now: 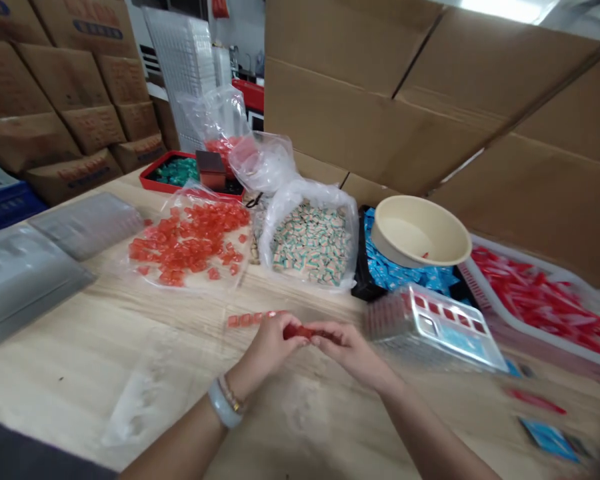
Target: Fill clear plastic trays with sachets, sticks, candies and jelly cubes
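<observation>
My left hand [273, 340] and my right hand [340, 343] meet over the middle of the table, both closed. Between their fingertips are small red translucent pieces [305, 331], partly covered by the fingers and blurred. Just behind my left hand, a row of orange-red square pieces [243, 320] lies in what looks like a clear plastic tray, whose outline is faint. Farther back on the left, a loose heap of the same kind of orange-red pieces [190, 237] spreads over a clear bag. Straight ahead stands an open plastic bag of small white-and-green pieces [310, 243].
To the right are a stack of filled clear trays [390, 323], a cream basin [420, 230] over blue packets [385, 267], and a white basket of red items [545, 287]. Clear plastic sheets [25, 287] lie left. A red tray [155, 183] holds green pieces. Cardboard boxes [350, 73] stand behind.
</observation>
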Action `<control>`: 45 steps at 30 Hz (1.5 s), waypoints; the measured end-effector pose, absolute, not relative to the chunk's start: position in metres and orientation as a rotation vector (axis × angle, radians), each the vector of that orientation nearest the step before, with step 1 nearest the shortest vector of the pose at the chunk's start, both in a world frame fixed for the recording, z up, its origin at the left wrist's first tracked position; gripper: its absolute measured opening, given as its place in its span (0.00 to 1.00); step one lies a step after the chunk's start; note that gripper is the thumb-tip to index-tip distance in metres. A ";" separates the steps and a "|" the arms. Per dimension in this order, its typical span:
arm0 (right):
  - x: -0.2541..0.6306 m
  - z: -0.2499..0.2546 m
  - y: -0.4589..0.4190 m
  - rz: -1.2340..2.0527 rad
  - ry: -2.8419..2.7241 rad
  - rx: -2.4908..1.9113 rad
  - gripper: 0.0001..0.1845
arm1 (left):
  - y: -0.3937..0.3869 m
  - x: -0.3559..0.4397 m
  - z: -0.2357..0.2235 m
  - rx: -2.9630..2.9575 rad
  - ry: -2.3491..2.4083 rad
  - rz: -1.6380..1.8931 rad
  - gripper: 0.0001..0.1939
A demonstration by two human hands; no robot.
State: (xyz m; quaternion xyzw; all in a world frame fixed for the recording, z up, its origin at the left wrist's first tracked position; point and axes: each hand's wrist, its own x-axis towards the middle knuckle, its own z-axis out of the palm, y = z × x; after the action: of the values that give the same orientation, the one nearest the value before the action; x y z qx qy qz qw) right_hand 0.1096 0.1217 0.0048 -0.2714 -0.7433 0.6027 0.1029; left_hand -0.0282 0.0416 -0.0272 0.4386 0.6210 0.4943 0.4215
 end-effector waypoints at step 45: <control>0.186 -0.053 0.089 0.665 -2.681 -0.895 0.11 | -0.001 0.041 -0.074 0.711 1.623 1.278 0.08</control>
State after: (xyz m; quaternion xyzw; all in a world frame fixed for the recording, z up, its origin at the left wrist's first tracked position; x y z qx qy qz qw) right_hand 0.1858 0.0890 -0.0529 -0.3060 -0.9168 0.2274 0.1188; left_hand 0.0409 -0.0008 -0.0740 0.2890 0.6596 0.5191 0.4603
